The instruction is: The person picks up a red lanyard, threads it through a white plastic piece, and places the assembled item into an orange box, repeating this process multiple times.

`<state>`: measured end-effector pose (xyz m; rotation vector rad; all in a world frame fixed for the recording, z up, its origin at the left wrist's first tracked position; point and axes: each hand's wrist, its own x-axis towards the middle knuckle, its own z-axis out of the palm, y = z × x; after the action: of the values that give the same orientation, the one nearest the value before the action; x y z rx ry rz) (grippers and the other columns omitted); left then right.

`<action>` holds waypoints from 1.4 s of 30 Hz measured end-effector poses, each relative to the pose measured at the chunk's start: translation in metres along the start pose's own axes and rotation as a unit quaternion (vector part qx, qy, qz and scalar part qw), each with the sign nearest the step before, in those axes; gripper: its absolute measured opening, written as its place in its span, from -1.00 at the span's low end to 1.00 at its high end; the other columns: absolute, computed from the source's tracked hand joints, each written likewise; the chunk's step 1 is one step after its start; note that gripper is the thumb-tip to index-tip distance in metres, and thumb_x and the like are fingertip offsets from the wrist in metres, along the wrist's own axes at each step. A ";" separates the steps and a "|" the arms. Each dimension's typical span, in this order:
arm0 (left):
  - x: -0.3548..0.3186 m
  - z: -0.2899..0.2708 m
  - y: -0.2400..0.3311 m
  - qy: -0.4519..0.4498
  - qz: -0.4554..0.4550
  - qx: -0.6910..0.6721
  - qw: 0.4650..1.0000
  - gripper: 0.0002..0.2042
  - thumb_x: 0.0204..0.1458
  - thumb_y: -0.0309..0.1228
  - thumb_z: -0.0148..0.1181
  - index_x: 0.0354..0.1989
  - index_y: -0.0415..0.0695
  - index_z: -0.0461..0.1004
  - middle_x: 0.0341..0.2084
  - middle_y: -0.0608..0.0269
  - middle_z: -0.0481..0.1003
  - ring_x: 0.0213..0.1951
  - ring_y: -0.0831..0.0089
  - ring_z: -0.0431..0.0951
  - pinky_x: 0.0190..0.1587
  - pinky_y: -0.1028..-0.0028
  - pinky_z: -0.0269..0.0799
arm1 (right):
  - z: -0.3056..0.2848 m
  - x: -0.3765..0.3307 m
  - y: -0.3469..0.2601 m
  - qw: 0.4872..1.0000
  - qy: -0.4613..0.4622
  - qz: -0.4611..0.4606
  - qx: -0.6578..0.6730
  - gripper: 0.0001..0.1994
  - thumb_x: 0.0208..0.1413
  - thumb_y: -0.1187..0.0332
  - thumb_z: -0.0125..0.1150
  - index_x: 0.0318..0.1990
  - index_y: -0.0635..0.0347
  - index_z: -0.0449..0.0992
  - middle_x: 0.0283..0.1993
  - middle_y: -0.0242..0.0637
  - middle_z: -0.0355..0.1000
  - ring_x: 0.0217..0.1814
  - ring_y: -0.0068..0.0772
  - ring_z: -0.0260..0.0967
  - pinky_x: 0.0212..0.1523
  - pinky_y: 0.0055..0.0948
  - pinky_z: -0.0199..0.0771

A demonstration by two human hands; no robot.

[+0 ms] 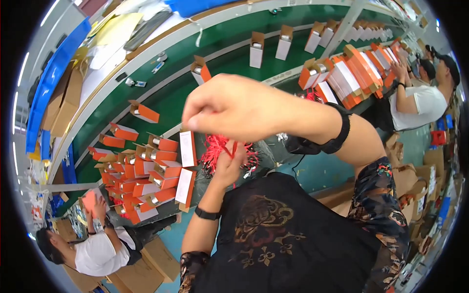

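Observation:
Raised in the middle of the view, my right hand (227, 106) has its fingers curled in and its thumb pressed to them. What they hold, if anything, is hidden. Just below it, my left hand (229, 168) is closed on a thin red cable (231, 152). A pile of red and black cables (209, 155) lies behind my left hand, some with white ends. An upright orange-and-white box (187, 148) stands beside the pile, close under my right fingers. Another such box (184, 188) is nearer to me.
Many open orange boxes (141, 178) crowd the left side, with white items inside. Along the green belt (229, 53) stand more open boxes (256, 50). Stacked boxes (349, 78) lie at the right. One co-worker (95, 249) is at left, others (422, 105) at right.

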<state>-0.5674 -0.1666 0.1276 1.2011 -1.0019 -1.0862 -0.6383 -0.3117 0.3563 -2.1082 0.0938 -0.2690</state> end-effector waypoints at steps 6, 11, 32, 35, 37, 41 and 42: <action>-0.042 -0.011 -0.008 0.139 0.065 -0.127 0.980 -0.57 0.25 -0.03 -0.10 -0.47 -0.16 0.29 0.03 -0.11 0.40 0.13 0.10 0.36 0.28 0.07 0.09 | 0.041 -0.103 0.157 0.910 0.081 0.204 0.352 -0.87 0.20 0.37 0.13 -0.19 0.21 0.52 -0.34 -0.42 0.48 -0.37 -0.68 0.38 -0.34 -0.57 0.41; -0.042 0.008 0.005 0.187 0.017 -0.251 0.950 -0.60 0.29 -0.06 -0.15 -0.46 -0.13 0.26 -0.41 0.18 0.40 -0.34 0.32 0.41 -0.19 0.28 0.32 | 0.126 -0.169 0.255 0.773 0.030 0.389 0.500 -0.87 0.14 0.35 0.20 -0.20 0.16 0.52 -0.33 -0.41 0.51 -0.37 -0.63 0.42 -0.31 -0.55 0.43; -0.048 -0.005 0.014 0.249 -0.142 0.145 0.947 -0.71 0.31 -0.20 -0.19 -0.17 -0.16 0.36 -0.55 0.35 0.32 -0.54 0.59 0.26 -0.45 0.54 0.22 | 0.075 -0.173 0.312 0.784 0.261 0.411 0.386 -0.88 0.09 0.42 0.27 -0.24 0.18 0.49 -0.46 -0.49 0.40 -0.49 -0.69 0.32 -0.50 -0.64 0.31; -0.023 0.006 0.026 0.269 -0.208 -0.056 0.939 -0.73 0.29 -0.21 -0.09 -0.31 -0.13 0.41 -0.55 0.50 0.27 -0.56 0.72 0.17 -0.54 0.67 0.06 | 0.071 -0.141 0.257 0.828 0.217 0.305 0.417 -0.89 0.13 0.42 0.24 -0.20 0.15 0.52 -0.44 -0.50 0.42 -0.48 -0.70 0.32 -0.49 -0.66 0.31; -0.013 0.012 0.034 0.262 -0.181 -0.085 0.944 -0.74 0.28 -0.22 -0.05 -0.31 -0.16 0.41 -0.56 0.50 0.27 -0.57 0.72 0.17 -0.55 0.67 0.03 | 0.076 -0.111 0.217 0.870 0.189 0.207 0.405 -0.85 0.13 0.43 0.24 -0.16 0.24 0.54 -0.40 -0.48 0.45 -0.45 -0.74 0.31 -0.42 -0.65 0.35; 0.004 0.018 0.055 0.352 -0.049 -0.365 0.861 -0.59 0.27 0.01 -0.16 -0.39 -0.08 0.36 -0.61 0.46 0.25 -0.63 0.61 0.13 -0.51 0.59 0.07 | 0.088 -0.070 0.176 0.894 0.216 0.134 0.368 -0.79 0.07 0.54 0.25 -0.15 0.29 0.40 -0.43 -0.48 0.41 -0.42 -0.74 0.31 -0.36 -0.67 0.36; 0.005 0.012 0.054 0.329 -0.038 -0.411 0.849 -0.52 0.23 0.15 -0.22 -0.41 -0.03 0.32 -0.58 0.42 0.26 -0.61 0.56 0.14 -0.49 0.55 0.08 | 0.089 -0.064 0.165 0.894 0.211 0.136 0.370 -0.75 0.05 0.56 0.24 -0.14 0.27 0.33 -0.46 -0.48 0.38 -0.42 -0.74 0.31 -0.36 -0.66 0.37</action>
<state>-0.5729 -0.1714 0.1824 0.7804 0.0790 -0.8993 -0.6731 -0.3134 0.1611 -1.2318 0.4651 -0.4995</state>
